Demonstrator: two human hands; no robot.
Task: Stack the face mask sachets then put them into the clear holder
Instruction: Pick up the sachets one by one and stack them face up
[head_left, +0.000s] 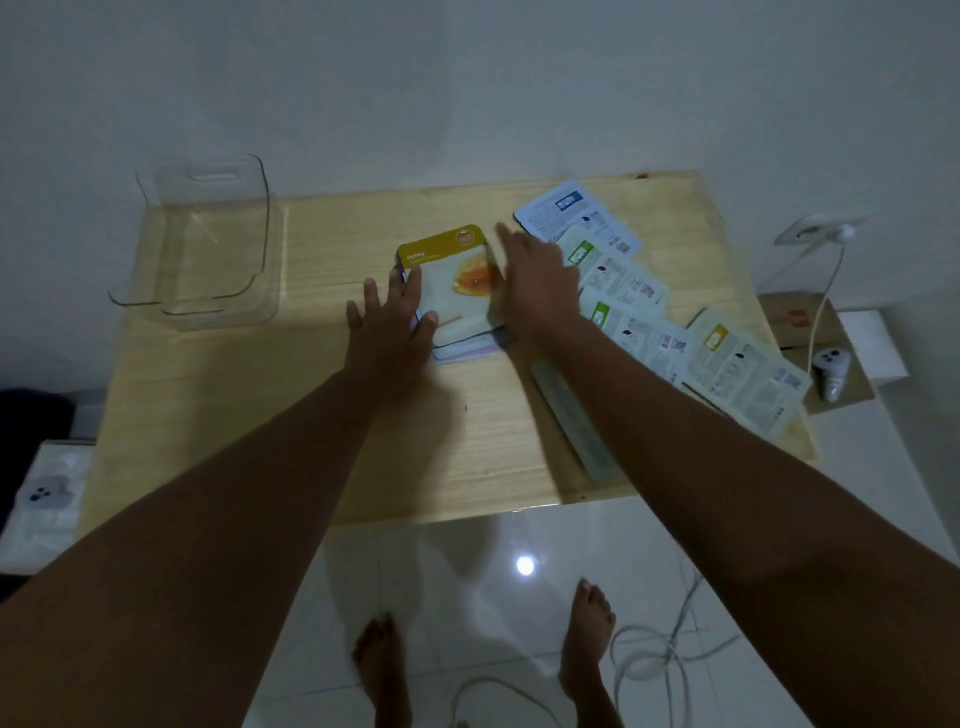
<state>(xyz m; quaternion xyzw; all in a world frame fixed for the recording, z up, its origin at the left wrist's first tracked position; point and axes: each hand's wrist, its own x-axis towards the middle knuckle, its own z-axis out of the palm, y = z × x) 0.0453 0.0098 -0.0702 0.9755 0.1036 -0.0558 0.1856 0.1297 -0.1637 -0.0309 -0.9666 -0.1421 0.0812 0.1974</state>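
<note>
A stack of face mask sachets (457, 291) lies in the middle of the wooden table (260, 415), a yellow honey sachet on top, face up. My left hand (389, 322) lies flat with spread fingers against the stack's left edge. My right hand (535, 280) rests flat along the stack's right edge, fingers pointing away from me. Several more sachets (623, 275) lie face down in an overlapping row to the right. The clear holder (202, 244) stands empty at the table's far left corner.
A long pale strip (571, 415) lies on the table under my right forearm. A cardboard box (810, 338) with a small white device and a cable sits to the right. Cables trail across the white tiled floor by my bare feet.
</note>
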